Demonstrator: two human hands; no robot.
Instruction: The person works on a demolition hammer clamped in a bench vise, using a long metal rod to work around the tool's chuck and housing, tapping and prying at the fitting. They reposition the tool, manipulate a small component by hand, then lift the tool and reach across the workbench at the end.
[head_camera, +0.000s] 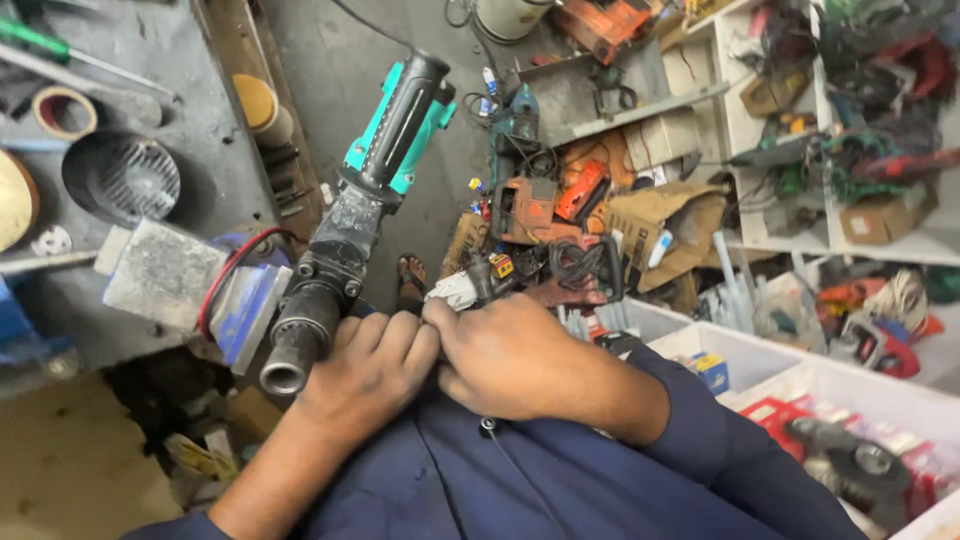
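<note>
Gripping the grimy grey metal nose of a teal-and-black rotary hammer drill just off the grey worktop's right edge, left hand clamps closed, right hand curled shut, its hold hidden.

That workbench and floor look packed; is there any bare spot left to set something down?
Bare floor runs between the workbench edge and the tool pile, partly covered by the teal hammer drill. A dusty strip of bench lies between the round grille and the screwdriver. The shelves and white bins are crammed.
</note>
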